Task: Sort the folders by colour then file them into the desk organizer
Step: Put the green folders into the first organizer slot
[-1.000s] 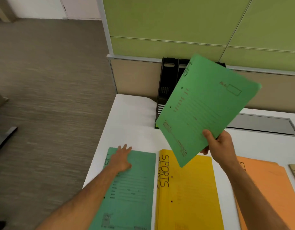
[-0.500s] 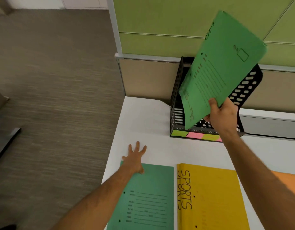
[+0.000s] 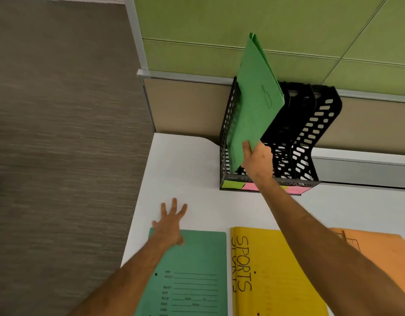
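A black perforated desk organizer [image 3: 311,142] stands at the back of the white desk against the partition, with green, pink and yellow labels along its front base. My right hand [image 3: 257,159] grips the lower edge of a bright green folder [image 3: 251,101], held upright with its bottom end inside the leftmost slot. My left hand [image 3: 170,224] lies flat, fingers spread, on the top corner of a teal-green folder [image 3: 197,272] lying on the desk. Beside it lie a yellow folder [image 3: 274,274] marked SPORTS and an orange folder [image 3: 379,254].
The white desk [image 3: 190,169] ends at its left edge above grey carpet [image 3: 60,133]. A green and beige partition [image 3: 219,37] rises behind the organizer. A grey cable tray cover [image 3: 361,169] is set in the desk to the organizer's right.
My right hand turned the green folder upright and lowered it into the organizer's leftmost slot. The view moved closer to the organizer. My left hand stayed on the teal-green folder.
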`<state>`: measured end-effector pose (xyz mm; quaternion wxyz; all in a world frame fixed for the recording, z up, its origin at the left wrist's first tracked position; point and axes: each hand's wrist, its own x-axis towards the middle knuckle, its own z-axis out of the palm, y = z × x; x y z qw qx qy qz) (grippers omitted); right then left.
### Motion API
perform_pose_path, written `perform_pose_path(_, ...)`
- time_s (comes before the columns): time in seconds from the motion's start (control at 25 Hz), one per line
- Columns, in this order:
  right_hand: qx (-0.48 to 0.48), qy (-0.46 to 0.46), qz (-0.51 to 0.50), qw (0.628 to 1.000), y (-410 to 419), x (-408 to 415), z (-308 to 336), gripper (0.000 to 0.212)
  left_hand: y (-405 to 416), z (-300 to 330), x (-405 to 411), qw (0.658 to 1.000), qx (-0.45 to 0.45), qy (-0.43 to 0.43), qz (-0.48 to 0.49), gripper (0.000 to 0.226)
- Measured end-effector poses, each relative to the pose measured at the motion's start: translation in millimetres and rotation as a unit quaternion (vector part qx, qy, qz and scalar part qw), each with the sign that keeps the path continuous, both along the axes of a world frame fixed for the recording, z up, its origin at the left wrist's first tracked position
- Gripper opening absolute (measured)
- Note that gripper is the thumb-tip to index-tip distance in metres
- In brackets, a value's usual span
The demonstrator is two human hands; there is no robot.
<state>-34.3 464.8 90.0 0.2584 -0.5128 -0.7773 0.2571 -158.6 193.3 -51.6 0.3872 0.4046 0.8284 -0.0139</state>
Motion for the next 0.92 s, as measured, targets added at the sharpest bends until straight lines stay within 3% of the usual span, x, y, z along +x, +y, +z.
perform_pose_path(0.24,-0.135,-0.126,0.085,0.979,-13.9,-12.6,-34.4,0.034,-0.7,1.9,1.1,1.000,0.015,0.003,0.001,0.133)
perform_pose_path(0.32,-0.177,-0.125,0.118,0.969,-17.7,-6.9,-35.9,0.024,-3.8,4.5,0.0,1.000,0.026,0.005,-0.005,0.130)
perform_pose_path(0.4,-0.180,-0.084,0.128,0.972,-29.4,3.7,-31.7,0.022,-13.7,5.6,-1.9,0.999,0.049,0.011,-0.016,0.123)
perform_pose_path(0.56,-0.111,-0.055,0.119,0.985,-92.1,62.1,-42.4,0.056,-56.9,1.6,9.9,0.989,0.130,0.066,-0.027,0.102)
perform_pose_path(0.92,-0.157,-0.235,0.285,0.916,-284.7,210.6,-111.3,0.057,-193.6,12.6,101.7,0.988,0.132,0.029,0.069,0.102)
